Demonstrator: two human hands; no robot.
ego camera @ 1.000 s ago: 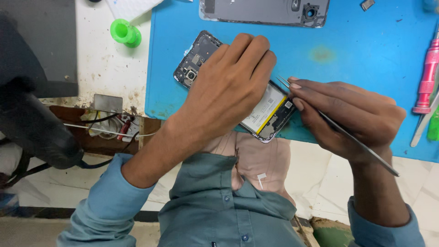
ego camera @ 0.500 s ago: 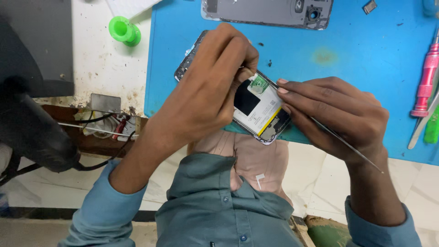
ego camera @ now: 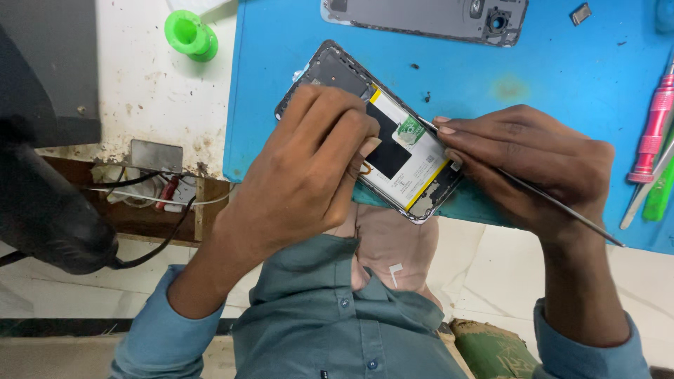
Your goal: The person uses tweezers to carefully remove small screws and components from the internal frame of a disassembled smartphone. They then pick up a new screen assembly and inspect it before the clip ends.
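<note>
An opened smartphone (ego camera: 337, 74) lies tilted on the blue mat (ego camera: 562, 77), its back off and its white battery (ego camera: 414, 165) with black and green patches showing. My left hand (ego camera: 309, 175) rests on the phone's near side, fingers curled over the frame and battery edge, holding it down. My right hand (ego camera: 526, 168) grips a thin metal pry tool (ego camera: 562, 207) like a pen. The tool's tip meets the battery's upper right edge near the green patch.
The phone's grey back cover (ego camera: 421, 17) lies at the mat's far edge. A pink screwdriver (ego camera: 653, 126) and a green tool (ego camera: 660, 193) sit at the right. A green spool (ego camera: 189, 31) stands on the white bench; loose wires (ego camera: 154, 193) and a black bulky object (ego camera: 49, 217) are at the left.
My left hand slid down off the phone's middle, uncovering the battery and upper frame. The right hand's tool tip moved up along the battery edge.
</note>
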